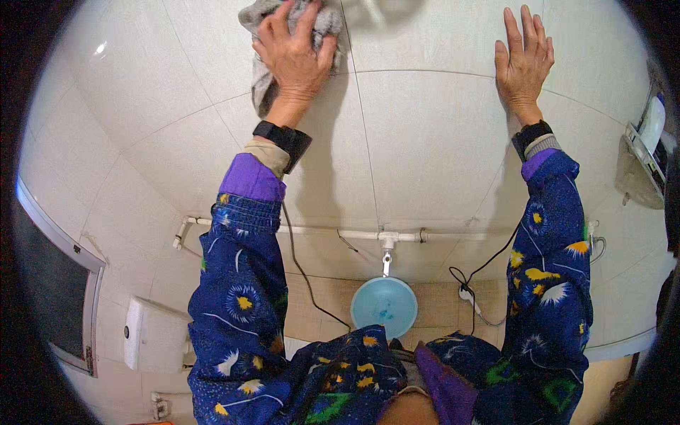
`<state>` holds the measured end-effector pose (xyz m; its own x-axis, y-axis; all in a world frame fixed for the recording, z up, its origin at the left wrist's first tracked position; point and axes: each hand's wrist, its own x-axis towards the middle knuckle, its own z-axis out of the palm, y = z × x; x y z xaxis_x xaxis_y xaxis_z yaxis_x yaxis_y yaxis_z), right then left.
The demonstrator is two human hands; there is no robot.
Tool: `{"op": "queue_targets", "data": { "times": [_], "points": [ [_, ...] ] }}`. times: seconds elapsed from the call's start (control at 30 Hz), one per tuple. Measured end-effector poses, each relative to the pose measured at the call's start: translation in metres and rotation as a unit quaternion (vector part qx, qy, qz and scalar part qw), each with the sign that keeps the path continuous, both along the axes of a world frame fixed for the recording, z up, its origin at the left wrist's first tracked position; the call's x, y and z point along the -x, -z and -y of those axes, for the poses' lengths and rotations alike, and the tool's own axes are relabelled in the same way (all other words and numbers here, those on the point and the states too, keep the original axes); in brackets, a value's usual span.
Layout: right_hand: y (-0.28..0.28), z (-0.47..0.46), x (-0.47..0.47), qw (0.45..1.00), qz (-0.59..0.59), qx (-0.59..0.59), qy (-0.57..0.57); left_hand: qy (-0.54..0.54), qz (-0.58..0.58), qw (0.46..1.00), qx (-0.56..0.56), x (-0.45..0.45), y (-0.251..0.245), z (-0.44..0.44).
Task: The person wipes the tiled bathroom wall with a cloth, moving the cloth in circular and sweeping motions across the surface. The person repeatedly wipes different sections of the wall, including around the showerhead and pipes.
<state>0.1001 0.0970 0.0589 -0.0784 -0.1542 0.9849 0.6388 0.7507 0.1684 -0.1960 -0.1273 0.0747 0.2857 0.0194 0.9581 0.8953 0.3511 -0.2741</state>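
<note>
My left hand (pixel 299 61) presses a crumpled grey cloth (pixel 263 79) against the tiled wall (pixel 419 117) at the upper left, its fingertips reaching the picture's top edge. Part of the cloth hangs below the palm. My right hand (pixel 526 66) lies flat against the same wall at the upper right, fingers extended and somewhat apart, with nothing in it. Black bands circle both wrists, and dark blue patterned sleeves with purple cuffs cover my arms.
A white pipe (pixel 358 234) with a metal tap (pixel 387 260) runs along the lower wall. Under it is a light blue basin (pixel 383 307). Dark cables hang beside both arms. A shelf (pixel 645 159) holds items at the right; a white cistern (pixel 159 337) stands lower left.
</note>
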Motion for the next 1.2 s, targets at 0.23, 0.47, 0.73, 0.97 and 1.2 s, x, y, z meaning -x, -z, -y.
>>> {"op": "queue_targets", "data": {
  "times": [0.23,0.47,0.73,0.97,1.2],
  "points": [
    [-0.001,-0.014,0.004,0.998,-0.019,-0.047,-0.023,0.069,-0.3,0.889,0.339,-0.026,0.14,0.006],
    [-0.001,-0.002,0.0,1.0,-0.005,-0.013,-0.002,-0.025,-0.131,0.968,0.214,0.014,0.035,0.02],
    [0.0,-0.011,0.003,0.999,-0.016,-0.044,-0.015,0.01,-0.14,0.953,0.27,-0.028,0.085,-0.005],
    [0.0,-0.013,0.002,0.998,-0.013,-0.064,-0.025,0.024,-0.255,0.913,0.317,0.038,0.089,0.045],
    [0.0,-0.014,0.002,0.999,-0.017,-0.047,-0.018,-0.027,0.005,0.998,-0.05,0.068,-0.038,0.047]
  ]
}}
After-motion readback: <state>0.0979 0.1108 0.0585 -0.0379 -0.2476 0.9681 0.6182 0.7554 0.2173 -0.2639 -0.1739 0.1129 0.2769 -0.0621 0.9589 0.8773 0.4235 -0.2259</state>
